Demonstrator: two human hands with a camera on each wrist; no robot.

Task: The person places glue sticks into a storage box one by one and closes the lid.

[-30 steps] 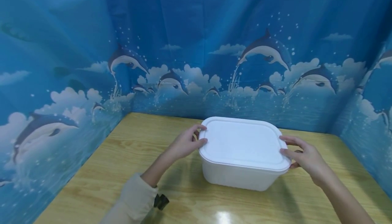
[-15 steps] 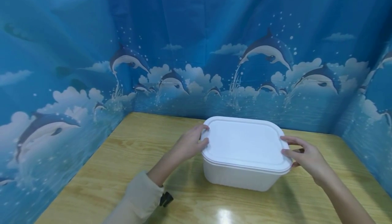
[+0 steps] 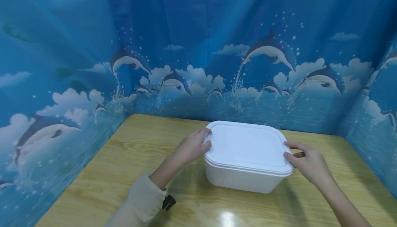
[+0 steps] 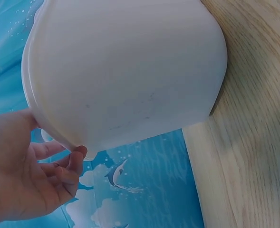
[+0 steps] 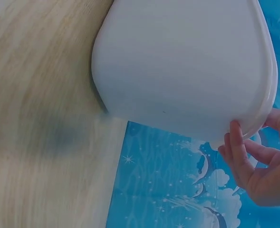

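A white rectangular box [image 3: 242, 179] with rounded corners stands on the table, covered by a white lid [image 3: 248, 147]. My left hand [image 3: 193, 146] grips the lid's left edge, thumb and index finger on top. In the left wrist view, this hand's other fingers curl beneath the rim beside the box wall [image 4: 130, 71]. At the opposite end my right hand [image 3: 311, 165] pinches the lid's right edge. The right wrist view has its fingertips touching the underside of the rim. A double line runs along the front rim; whether the lid sits fully down I cannot tell. The box's inside is hidden.
The wood-grain table [image 3: 124, 171] extends on both sides and in front of the box. A blue dolphin-print curtain [image 3: 198, 47] encloses its back and sides. A small black object [image 3: 168, 202] sits at the left sleeve's cuff [image 3: 155, 199].
A second line has appeared under the lid's front edge, so the lid stands slightly apart from the box rim there. My right hand has moved slightly left. Left hand and arm shifted slightly right.
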